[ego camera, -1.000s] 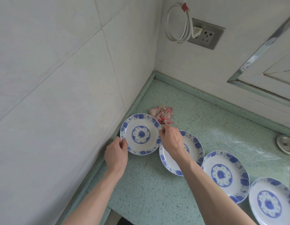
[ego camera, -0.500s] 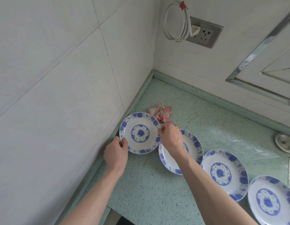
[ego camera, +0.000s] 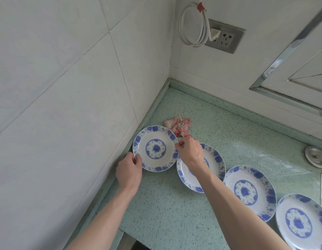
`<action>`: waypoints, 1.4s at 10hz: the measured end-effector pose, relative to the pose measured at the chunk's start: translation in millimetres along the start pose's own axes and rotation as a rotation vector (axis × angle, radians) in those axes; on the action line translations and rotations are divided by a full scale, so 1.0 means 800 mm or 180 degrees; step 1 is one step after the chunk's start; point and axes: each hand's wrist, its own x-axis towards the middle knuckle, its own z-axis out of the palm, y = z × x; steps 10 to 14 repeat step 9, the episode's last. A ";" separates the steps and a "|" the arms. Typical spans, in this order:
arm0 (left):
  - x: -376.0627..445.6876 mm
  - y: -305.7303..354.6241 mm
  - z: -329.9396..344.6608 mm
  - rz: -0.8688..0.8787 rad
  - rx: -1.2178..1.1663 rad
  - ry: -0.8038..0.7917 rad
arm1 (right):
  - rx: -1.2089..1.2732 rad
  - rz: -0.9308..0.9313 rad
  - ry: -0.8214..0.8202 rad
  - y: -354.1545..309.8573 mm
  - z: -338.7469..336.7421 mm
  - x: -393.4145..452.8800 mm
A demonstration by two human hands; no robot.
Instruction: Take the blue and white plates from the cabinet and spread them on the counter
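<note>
Several blue and white plates lie in a row on the green speckled counter [ego camera: 165,210]. The leftmost plate [ego camera: 155,148] sits near the wall corner, its right edge overlapping the second plate [ego camera: 215,160]. My left hand [ego camera: 129,171] pinches its near-left rim. My right hand [ego camera: 190,152] grips its right rim and covers part of the second plate. A third plate [ego camera: 246,191] and a fourth plate [ego camera: 301,221] lie further right.
A crumpled pink and beige cloth [ego camera: 178,126] lies just behind the leftmost plate. White tiled walls close the corner at left and back. A coiled white cable [ego camera: 192,24] hangs by a socket [ego camera: 225,39]. A metal sink plug [ego camera: 316,156] is at right.
Both hands stay on the leftmost plate's rim; the plate has barely shifted. The view has moved slightly.
</note>
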 end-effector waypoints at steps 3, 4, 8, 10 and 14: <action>-0.002 -0.008 0.005 -0.0033 -0.0140 -0.0069 | -0.0035 -0.0037 0.0048 0.000 0.005 -0.006; -0.001 -0.007 0.004 -0.0127 -0.0140 -0.0153 | -0.0120 -0.0046 0.0045 -0.001 0.005 -0.005; -0.020 0.021 -0.031 0.0063 0.0635 0.0066 | 0.0220 -0.0379 0.0443 0.017 -0.013 -0.034; -0.031 0.033 -0.039 0.0618 0.0363 0.0099 | 0.0367 -0.0563 0.0637 0.037 -0.034 -0.062; -0.031 0.033 -0.039 0.0618 0.0363 0.0099 | 0.0367 -0.0563 0.0637 0.037 -0.034 -0.062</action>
